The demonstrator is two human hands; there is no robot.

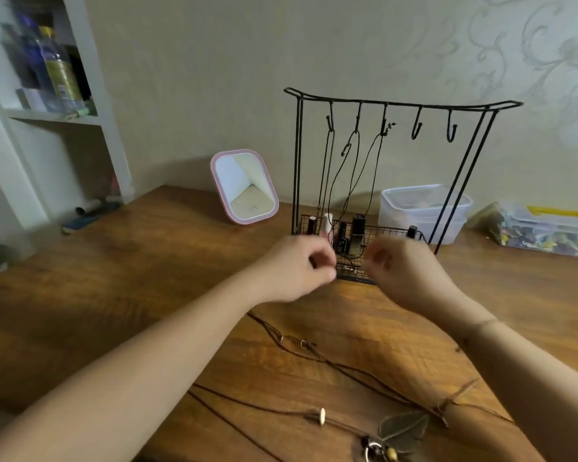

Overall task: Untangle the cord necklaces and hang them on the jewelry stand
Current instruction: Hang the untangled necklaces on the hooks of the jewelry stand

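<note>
Both my left hand [297,265] and right hand [404,271] hover with curled fingers, possibly pinching a thin cord, at the jewelry stand [397,105], while tangled necklaces [347,368] lie nearer me on the desk [114,278].

A pink-framed mirror [244,187] and a lidded plastic tub [421,211] stand on the wooden table [114,295].

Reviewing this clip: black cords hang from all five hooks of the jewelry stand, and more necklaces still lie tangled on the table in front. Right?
Not quite. The head view shows cords on only the three left hooks of the jewelry stand; the two right hooks are bare. More necklaces do lie tangled on the table.
</note>
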